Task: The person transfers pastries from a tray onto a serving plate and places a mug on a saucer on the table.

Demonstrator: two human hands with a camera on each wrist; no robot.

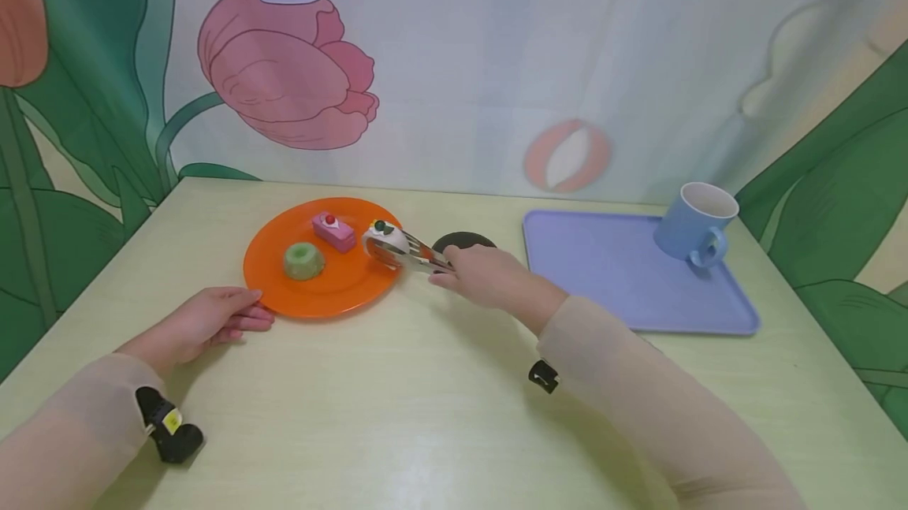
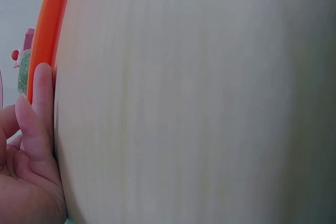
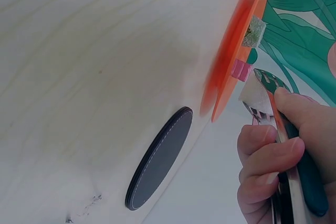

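Note:
My right hand (image 1: 489, 277) grips metal tongs (image 1: 426, 256) with dark green handles, seen closely in the right wrist view. Between the tong heads is a small white cake (image 3: 255, 95), topped with green and yellow, over the right part of an orange plate (image 1: 340, 289). I cannot tell whether the cake touches the plate. At the plate's near left rim, my left hand (image 1: 213, 319) holds the edge between thumb and fingers. A green ring-shaped cake (image 1: 303, 262) and a pink cake slice (image 1: 333, 232) with a red topping sit on this plate.
A round black coaster (image 3: 160, 161) lies right of the plate, partly hidden behind the right hand in the head view. Farther right is a lavender tray (image 1: 589, 258), with a blue mug (image 1: 684, 226) at its back right corner. A printed curtain (image 1: 454, 61) hangs behind the table.

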